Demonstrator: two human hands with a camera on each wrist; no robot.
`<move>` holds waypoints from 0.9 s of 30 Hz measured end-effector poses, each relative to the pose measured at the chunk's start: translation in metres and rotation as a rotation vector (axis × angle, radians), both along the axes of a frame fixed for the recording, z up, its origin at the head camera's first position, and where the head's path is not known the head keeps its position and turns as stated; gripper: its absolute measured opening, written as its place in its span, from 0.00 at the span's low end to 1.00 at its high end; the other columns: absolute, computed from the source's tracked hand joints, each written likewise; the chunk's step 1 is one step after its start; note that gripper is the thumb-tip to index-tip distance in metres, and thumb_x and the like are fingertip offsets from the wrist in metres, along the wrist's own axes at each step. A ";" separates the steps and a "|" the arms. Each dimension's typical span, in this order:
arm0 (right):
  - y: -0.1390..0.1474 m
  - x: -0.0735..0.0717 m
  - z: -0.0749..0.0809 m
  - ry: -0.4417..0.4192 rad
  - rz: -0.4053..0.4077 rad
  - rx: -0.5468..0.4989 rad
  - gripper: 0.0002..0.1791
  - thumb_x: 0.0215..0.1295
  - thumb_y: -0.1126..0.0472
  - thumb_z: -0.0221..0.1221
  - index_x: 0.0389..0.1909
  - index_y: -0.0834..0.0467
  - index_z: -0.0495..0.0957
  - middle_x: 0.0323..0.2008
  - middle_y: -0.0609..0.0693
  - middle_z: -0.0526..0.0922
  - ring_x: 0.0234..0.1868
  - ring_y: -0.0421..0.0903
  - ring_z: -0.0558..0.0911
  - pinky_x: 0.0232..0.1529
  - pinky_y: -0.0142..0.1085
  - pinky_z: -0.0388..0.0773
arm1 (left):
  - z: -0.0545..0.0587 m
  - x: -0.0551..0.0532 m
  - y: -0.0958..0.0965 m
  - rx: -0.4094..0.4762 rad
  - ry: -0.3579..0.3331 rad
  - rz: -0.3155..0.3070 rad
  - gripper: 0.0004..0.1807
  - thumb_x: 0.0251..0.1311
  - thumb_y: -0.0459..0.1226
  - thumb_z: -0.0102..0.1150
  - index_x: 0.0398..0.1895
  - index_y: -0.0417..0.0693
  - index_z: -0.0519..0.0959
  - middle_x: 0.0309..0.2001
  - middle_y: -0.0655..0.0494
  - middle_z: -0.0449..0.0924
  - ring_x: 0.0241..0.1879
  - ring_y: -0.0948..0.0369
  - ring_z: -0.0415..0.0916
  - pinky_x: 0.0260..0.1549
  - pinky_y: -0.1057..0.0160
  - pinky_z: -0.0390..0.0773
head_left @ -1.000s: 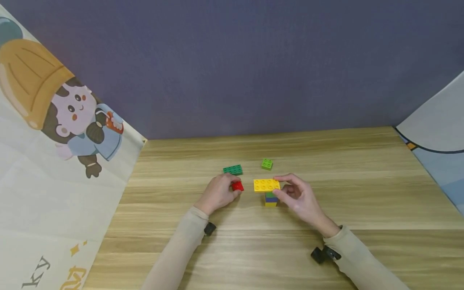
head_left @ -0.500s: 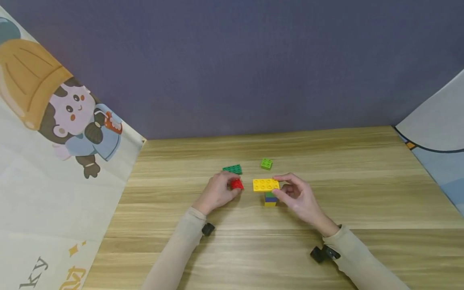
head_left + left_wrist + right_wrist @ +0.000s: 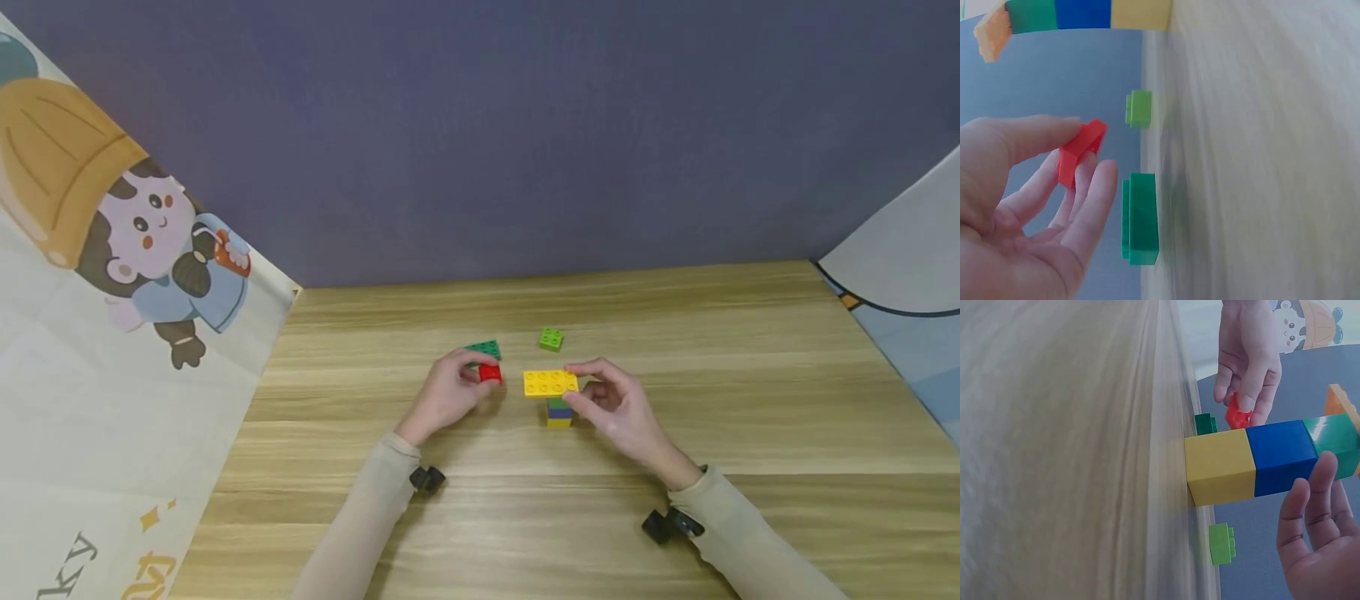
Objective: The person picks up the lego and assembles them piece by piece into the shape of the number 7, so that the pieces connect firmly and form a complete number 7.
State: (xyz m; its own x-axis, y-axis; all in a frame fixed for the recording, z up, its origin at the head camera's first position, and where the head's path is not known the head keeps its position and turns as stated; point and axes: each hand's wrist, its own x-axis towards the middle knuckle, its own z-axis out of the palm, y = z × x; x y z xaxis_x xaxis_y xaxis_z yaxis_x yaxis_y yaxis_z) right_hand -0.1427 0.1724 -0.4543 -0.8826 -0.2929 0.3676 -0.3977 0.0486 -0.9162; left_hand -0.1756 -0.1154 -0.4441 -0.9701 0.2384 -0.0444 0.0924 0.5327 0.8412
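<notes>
Upright tower of glossy plastic blocks point(image 3: 559, 412), standing on a wood-grain tabletop point(image 3: 525, 533) and composed, from base to top, of a yellow cube point(image 3: 1222, 465), a blue cube point(image 3: 1280, 456) and a green cube point(image 3: 1329, 431). A flat, studded, rectangular yellow plastic plate point(image 3: 550, 383), two studs by four, lies across the top of the tower and overhangs it to the left; whether it is pressed fully home cannot be told.

The right hand point(image 3: 626, 412), just right of the tower, is partly closed, its thumb and index finger pinching the right-hand end of the plate. The remaining fingers are loosely bent beside the green cube; contact with that cube cannot be determined.

The left hand point(image 3: 448, 392), to the left of the tower, is likewise partly closed and holds a small red plastic block point(image 3: 490, 373) between thumb and fingers. The red block is raised clear of the tabletop, apart from the tower; its full shape is partly hidden by the fingers.

Beyond the tower and to its left, a dark green rectangular plastic brick point(image 3: 486, 348) with studs on top rests on the tabletop, partly covered by the left hand in the head view. Directly beyond the tower lies a lime-green square plastic brick point(image 3: 551, 339) with four studs. Farther behind the tower rises a plain grey-blue panel point(image 3: 525, 142).
</notes>
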 end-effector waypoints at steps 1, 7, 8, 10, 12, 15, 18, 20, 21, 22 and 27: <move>0.000 0.001 0.000 0.000 -0.001 -0.001 0.19 0.64 0.81 0.64 0.56 0.71 0.79 0.48 0.36 0.85 0.28 0.38 0.79 0.25 0.29 0.78 | 0.001 0.000 0.000 0.028 -0.012 0.011 0.17 0.65 0.35 0.73 0.57 0.49 0.87 0.57 0.50 0.83 0.45 0.56 0.83 0.39 0.62 0.86; -0.001 0.004 0.000 -0.006 -0.010 0.002 0.19 0.64 0.81 0.64 0.56 0.71 0.79 0.48 0.36 0.85 0.28 0.38 0.78 0.25 0.29 0.78 | 0.002 0.002 -0.001 0.229 -0.144 0.050 0.21 0.65 0.34 0.73 0.60 0.47 0.85 0.58 0.45 0.85 0.45 0.58 0.86 0.39 0.61 0.87; -0.001 0.005 0.000 -0.009 -0.011 0.003 0.19 0.64 0.81 0.64 0.56 0.71 0.79 0.48 0.36 0.85 0.28 0.38 0.78 0.25 0.29 0.78 | 0.003 0.002 -0.001 0.262 -0.175 0.052 0.21 0.65 0.34 0.73 0.61 0.47 0.85 0.58 0.44 0.85 0.46 0.58 0.86 0.41 0.59 0.87; -0.002 0.006 0.000 -0.014 -0.014 0.007 0.19 0.64 0.81 0.64 0.56 0.71 0.79 0.48 0.36 0.85 0.28 0.38 0.78 0.25 0.29 0.78 | 0.004 0.004 -0.002 0.327 -0.231 0.058 0.21 0.66 0.35 0.72 0.62 0.46 0.84 0.60 0.42 0.84 0.49 0.56 0.87 0.47 0.56 0.88; -0.002 0.008 0.000 -0.015 -0.015 0.007 0.19 0.64 0.81 0.64 0.56 0.71 0.79 0.48 0.36 0.85 0.28 0.38 0.78 0.25 0.29 0.78 | 0.006 0.005 -0.002 0.383 -0.271 0.063 0.23 0.66 0.35 0.72 0.64 0.44 0.83 0.60 0.42 0.84 0.51 0.53 0.87 0.52 0.54 0.87; -0.003 0.009 0.001 -0.014 -0.016 0.003 0.19 0.64 0.81 0.64 0.56 0.71 0.79 0.48 0.36 0.85 0.28 0.38 0.78 0.25 0.28 0.78 | 0.006 0.007 -0.002 0.440 -0.293 0.066 0.24 0.67 0.34 0.70 0.65 0.41 0.81 0.58 0.42 0.86 0.52 0.50 0.86 0.54 0.53 0.87; -0.003 0.010 0.001 -0.012 -0.017 0.001 0.19 0.64 0.81 0.64 0.56 0.71 0.79 0.48 0.36 0.85 0.28 0.38 0.78 0.25 0.28 0.78 | 0.005 0.008 -0.002 0.485 -0.308 0.073 0.24 0.68 0.32 0.69 0.66 0.39 0.81 0.56 0.43 0.88 0.52 0.49 0.86 0.55 0.53 0.87; -0.004 0.011 0.001 -0.013 -0.017 -0.002 0.19 0.64 0.81 0.64 0.56 0.72 0.78 0.48 0.36 0.85 0.28 0.38 0.78 0.25 0.28 0.78 | 0.004 0.009 -0.002 0.506 -0.322 0.075 0.24 0.68 0.31 0.68 0.66 0.39 0.80 0.55 0.44 0.88 0.52 0.49 0.87 0.56 0.53 0.87; -0.004 0.011 0.001 -0.013 -0.019 -0.002 0.19 0.64 0.81 0.64 0.56 0.72 0.78 0.48 0.36 0.85 0.28 0.38 0.78 0.25 0.28 0.78 | 0.004 0.009 -0.003 0.513 -0.333 0.076 0.23 0.68 0.31 0.68 0.66 0.39 0.81 0.55 0.44 0.88 0.52 0.49 0.87 0.56 0.54 0.87; -0.004 0.012 0.001 -0.014 -0.020 -0.001 0.19 0.64 0.81 0.64 0.56 0.72 0.78 0.48 0.36 0.85 0.28 0.38 0.78 0.25 0.28 0.78 | 0.004 0.010 -0.003 0.515 -0.343 0.075 0.24 0.68 0.31 0.68 0.66 0.40 0.81 0.55 0.44 0.88 0.51 0.49 0.88 0.55 0.55 0.88; -0.006 0.014 0.002 -0.016 -0.025 0.002 0.19 0.64 0.81 0.64 0.56 0.71 0.79 0.47 0.37 0.85 0.28 0.38 0.78 0.25 0.28 0.78 | 0.004 0.013 -0.004 0.542 -0.406 0.047 0.25 0.69 0.31 0.68 0.69 0.41 0.78 0.60 0.41 0.86 0.51 0.50 0.88 0.48 0.61 0.89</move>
